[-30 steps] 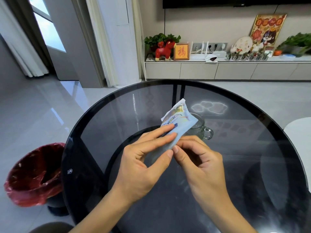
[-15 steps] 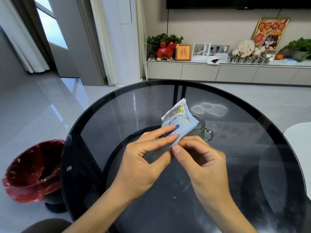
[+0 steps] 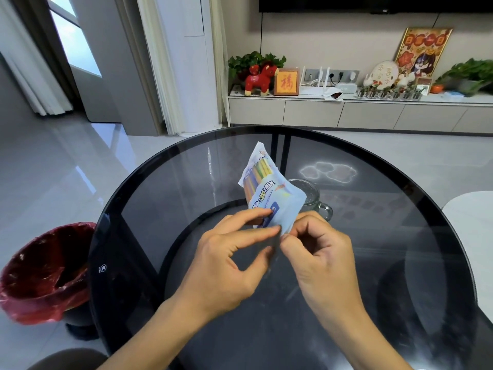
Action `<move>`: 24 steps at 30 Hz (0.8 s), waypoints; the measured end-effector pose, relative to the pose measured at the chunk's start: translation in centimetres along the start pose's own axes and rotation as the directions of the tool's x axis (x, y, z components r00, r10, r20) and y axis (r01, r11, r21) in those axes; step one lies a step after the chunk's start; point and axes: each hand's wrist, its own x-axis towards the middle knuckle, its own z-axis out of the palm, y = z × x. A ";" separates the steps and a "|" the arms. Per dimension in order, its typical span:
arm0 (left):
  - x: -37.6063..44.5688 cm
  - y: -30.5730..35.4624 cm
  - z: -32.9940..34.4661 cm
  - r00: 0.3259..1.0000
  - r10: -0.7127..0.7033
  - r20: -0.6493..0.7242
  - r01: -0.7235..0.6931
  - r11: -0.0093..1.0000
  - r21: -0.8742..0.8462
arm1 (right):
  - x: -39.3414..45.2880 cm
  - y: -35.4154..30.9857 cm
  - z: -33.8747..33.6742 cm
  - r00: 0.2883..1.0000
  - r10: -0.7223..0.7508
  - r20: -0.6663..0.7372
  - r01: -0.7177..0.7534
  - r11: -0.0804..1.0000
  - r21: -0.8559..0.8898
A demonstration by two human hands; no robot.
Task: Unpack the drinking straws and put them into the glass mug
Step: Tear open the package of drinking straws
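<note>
**Head view: both hands pinching the straw packet above the table**

The head view is showing a person holding a packet of drinking straws (image 3: 269, 193) upright over a round dark glass table (image 3: 165, 188). The left hand (image 3: 226, 265) is pinching the packet's lower end, with its fingers lying across the printed front and the thumb pressing in from below. The right hand (image 3: 320, 252) is curling in beside it, its thumb and forefinger squeezing together on the same lower edge, so the two sets of fingertips are almost touching. Coloured straws are showing through the clear part near the packet's top. The glass mug (image 3: 314, 198) is standing on the table just behind the packet, partly hidden by it, with its handle pointing right. A bin lined with a red bag (image 3: 40, 273) is sitting on the floor to the left of the table.
</note>
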 end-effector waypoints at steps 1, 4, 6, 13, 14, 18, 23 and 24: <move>-0.1 0.1 0.1 1.000 0.014 -0.010 -0.013 0.999 0.031 | 0.1 0.1 0.0 1.000 -0.004 0.011 0.004 1.000 0.001; -0.3 0.2 0.3 0.999 0.014 -0.045 -0.012 0.998 0.058 | 0.1 0.4 0.0 0.999 -0.011 0.042 0.011 1.000 -0.005; -0.3 0.4 0.4 0.998 -0.004 -0.068 0.007 0.999 0.037 | 0.1 0.5 0.1 0.999 -0.020 0.040 0.021 1.000 -0.015; -0.4 0.5 0.2 0.996 -0.078 -0.042 0.076 0.996 -0.051 | 0.1 0.5 0.3 0.999 0.034 0.026 -0.034 0.999 0.026; -0.5 0.6 0.4 0.994 -0.090 -0.056 0.087 0.995 -0.048 | 0.1 0.5 0.3 0.999 0.042 0.030 -0.043 0.999 0.028; -0.6 0.8 0.6 0.985 -0.122 -0.120 0.117 0.992 -0.051 | -0.2 0.6 0.6 0.998 0.050 0.044 -0.051 0.999 0.010; -1.1 0.6 1.0 0.983 0.158 -0.091 -0.119 0.933 0.339 | -0.7 0.7 1.0 0.999 0.041 0.032 -0.041 0.999 -0.009; -1.1 0.7 1.0 0.980 0.175 -0.096 -0.131 0.925 0.356 | -0.7 0.7 1.2 0.999 0.029 0.020 -0.029 0.999 -0.013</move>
